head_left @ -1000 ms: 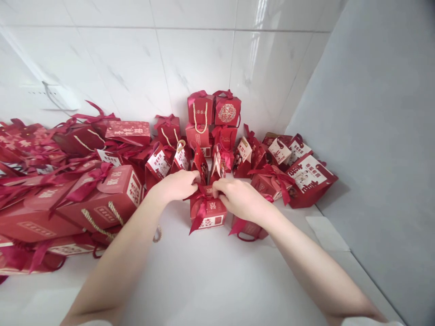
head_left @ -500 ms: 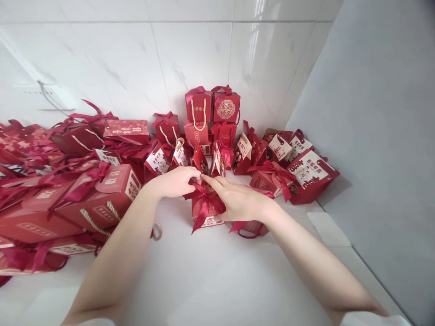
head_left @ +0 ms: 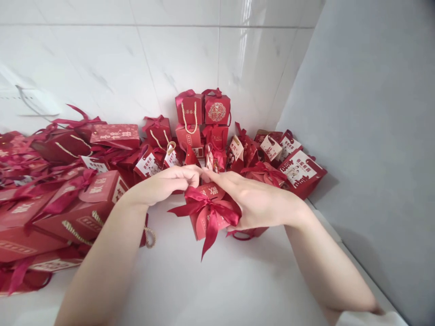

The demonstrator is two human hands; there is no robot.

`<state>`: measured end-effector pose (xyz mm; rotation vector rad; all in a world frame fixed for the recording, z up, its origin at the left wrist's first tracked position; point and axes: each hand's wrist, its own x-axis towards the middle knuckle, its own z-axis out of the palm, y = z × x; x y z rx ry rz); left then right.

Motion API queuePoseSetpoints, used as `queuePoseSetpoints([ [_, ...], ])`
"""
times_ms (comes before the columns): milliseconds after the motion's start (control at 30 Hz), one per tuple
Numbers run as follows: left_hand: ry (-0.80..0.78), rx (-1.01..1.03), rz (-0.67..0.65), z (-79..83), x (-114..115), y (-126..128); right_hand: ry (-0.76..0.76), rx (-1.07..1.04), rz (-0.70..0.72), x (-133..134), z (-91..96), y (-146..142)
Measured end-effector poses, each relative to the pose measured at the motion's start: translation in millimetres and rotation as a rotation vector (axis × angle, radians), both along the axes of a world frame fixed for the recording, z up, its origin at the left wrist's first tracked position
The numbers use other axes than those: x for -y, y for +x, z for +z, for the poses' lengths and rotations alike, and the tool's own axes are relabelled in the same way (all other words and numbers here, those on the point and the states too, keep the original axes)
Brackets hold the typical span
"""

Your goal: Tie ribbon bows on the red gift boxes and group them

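Observation:
A red gift box [head_left: 200, 224] with a dark red ribbon bow on its top is between my two hands, its top tilted toward me. My right hand [head_left: 260, 199] wraps its right and far side, fingers stretched along the back edge and thumb low near the front corner. At the far left corner my left hand [head_left: 166, 185] is closed, its curled fingers against the box; the fingertips are partly hidden. Behind my right wrist, another red box with a dark red cord handle [head_left: 246, 235] rests on the white surface, mostly covered.
Many red gift boxes [head_left: 81, 213] are heaped on the left, some with rope handles. Stacked boxes [head_left: 190, 108] stand against the tiled wall [head_left: 183, 59]. Boxes with white tags [head_left: 299, 167] lie at the right beside a grey panel [head_left: 370, 136]. White surface [head_left: 217, 290] lies in front.
The gift box has come up and toward me, its top now tilted more to my view. Both hands moved with it, and my view has shifted slightly right.

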<state>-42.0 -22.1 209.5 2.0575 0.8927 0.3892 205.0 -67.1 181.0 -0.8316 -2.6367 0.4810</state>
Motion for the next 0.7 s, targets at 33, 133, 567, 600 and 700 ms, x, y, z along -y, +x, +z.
queuePoseSetpoints([
  [33,0.021,0.068,0.033,-0.9,3,4,0.026,-0.003,-0.010,5,3.7,1],
  [133,0.114,0.234,0.084,-5.6,12,17,0.073,0.025,-0.042,18,9.6,2],
  [567,0.181,-0.109,0.151,-7.4,14,11,0.211,-0.003,-0.155,5,-3.5,-11],
  [600,0.234,-0.212,0.191,-8.6,13,8,0.165,0.010,-0.167,1,-6.2,-12],
  [700,0.380,-0.504,0.344,-14.2,9,3,0.068,0.068,-0.326,-8,-6.9,-3],
])
